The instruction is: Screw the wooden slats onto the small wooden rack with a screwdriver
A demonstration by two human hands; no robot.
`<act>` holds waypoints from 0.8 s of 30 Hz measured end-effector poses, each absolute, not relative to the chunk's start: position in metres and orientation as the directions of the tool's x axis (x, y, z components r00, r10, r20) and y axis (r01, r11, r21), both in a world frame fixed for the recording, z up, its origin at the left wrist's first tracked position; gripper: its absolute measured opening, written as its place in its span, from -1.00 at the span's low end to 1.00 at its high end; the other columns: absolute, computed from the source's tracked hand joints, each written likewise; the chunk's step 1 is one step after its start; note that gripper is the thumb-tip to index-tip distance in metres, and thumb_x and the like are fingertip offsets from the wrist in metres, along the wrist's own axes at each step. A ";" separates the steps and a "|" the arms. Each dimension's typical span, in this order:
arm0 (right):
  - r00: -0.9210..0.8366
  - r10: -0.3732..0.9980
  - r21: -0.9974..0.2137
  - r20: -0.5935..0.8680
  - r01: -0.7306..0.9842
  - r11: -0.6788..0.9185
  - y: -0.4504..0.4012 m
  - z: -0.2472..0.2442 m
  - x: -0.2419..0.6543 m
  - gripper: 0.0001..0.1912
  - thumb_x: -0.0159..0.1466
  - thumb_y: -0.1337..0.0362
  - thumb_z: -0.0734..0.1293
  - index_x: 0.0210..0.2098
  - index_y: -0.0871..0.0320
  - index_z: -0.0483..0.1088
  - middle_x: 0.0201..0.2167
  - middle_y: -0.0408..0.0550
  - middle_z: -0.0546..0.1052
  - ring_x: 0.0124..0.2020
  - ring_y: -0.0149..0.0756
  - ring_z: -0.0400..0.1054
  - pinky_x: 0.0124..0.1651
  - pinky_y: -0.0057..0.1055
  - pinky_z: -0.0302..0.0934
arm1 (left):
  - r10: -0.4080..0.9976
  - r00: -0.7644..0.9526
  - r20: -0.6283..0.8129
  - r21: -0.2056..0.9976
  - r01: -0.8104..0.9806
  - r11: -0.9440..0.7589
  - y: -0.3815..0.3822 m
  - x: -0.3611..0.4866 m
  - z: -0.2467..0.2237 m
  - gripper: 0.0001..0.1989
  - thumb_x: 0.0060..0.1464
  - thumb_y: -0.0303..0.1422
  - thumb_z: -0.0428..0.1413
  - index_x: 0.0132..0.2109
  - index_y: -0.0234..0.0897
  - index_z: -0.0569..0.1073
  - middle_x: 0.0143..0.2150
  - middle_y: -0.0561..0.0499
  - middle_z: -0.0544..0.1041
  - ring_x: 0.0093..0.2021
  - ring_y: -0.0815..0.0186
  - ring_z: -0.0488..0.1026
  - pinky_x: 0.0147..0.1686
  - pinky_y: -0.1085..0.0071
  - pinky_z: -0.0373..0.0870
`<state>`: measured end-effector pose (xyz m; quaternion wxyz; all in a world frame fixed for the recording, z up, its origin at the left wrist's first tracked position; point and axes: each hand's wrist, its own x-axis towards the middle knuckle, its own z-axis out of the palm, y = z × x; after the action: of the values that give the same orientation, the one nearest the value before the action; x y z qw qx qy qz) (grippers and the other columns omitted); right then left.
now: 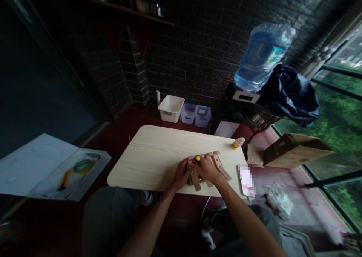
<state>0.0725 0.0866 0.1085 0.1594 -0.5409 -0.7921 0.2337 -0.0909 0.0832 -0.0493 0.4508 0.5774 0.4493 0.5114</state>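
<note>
Dim brick-walled room, pale table: near its front edge both hands meet on wooden slats, left hand steadying, right hand fingers clamped on yellow-tipped tool; best kept upright, slats pinned flat.

Both forearms are bare from the elbow down; no sleeve, watch or bracelet shows on either. The left hand and right hand wear no gloves, and no ring can be made out in the dim light. Grey trousers cover the knees at the bottom of the view. A shoe with a pale edge shows below the left forearm.
</note>
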 end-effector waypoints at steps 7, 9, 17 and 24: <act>-0.446 0.893 -0.538 -0.062 0.768 0.347 0.089 0.125 0.068 -0.84 0.33 0.30 0.32 -0.10 0.15 0.46 -0.22 -0.01 0.59 -0.16 -0.24 0.43 -0.06 -0.41 0.18 | 0.982 0.003 0.188 0.977 0.106 -0.187 0.080 -0.087 -0.049 -0.40 0.12 -0.20 0.15 0.28 -0.18 0.27 0.30 -0.15 0.33 0.32 0.05 0.23 0.34 0.03 0.10; -0.475 0.876 -0.547 -0.082 0.756 0.359 0.090 0.131 0.067 -0.84 0.34 0.31 0.31 -0.11 0.15 0.47 -0.20 -0.01 0.58 -0.15 -0.25 0.43 -0.06 -0.42 0.19 | 0.983 -0.006 0.183 0.978 0.103 -0.181 0.080 -0.087 -0.047 -0.41 0.10 -0.20 0.16 0.27 -0.17 0.29 0.28 -0.14 0.35 0.30 0.04 0.24 0.34 0.03 0.11; -0.580 0.812 -0.518 -0.061 0.714 0.471 0.092 0.131 0.067 -0.80 0.36 0.33 0.27 -0.08 0.12 0.48 -0.18 -0.02 0.57 -0.11 -0.24 0.41 0.01 -0.39 0.17 | 0.979 0.004 0.206 0.969 0.136 -0.204 0.083 -0.088 -0.052 -0.40 0.10 -0.20 0.16 0.27 -0.18 0.28 0.28 -0.15 0.35 0.29 0.05 0.26 0.32 0.05 0.15; -0.440 0.898 -0.447 -0.032 0.810 0.381 0.081 0.126 0.058 -0.76 0.37 0.21 0.30 0.00 0.12 0.44 -0.18 0.01 0.55 -0.09 -0.21 0.40 0.00 -0.35 0.16 | 0.983 0.033 0.181 0.978 0.098 -0.183 0.080 -0.088 -0.041 -0.42 0.11 -0.19 0.14 0.26 -0.18 0.30 0.27 -0.14 0.37 0.28 0.08 0.29 0.32 0.07 0.17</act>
<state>0.0581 0.0806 0.1263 0.1085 -0.5181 -0.8237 0.2030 -0.0885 0.0804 -0.0409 0.4325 0.5741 0.4705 0.5118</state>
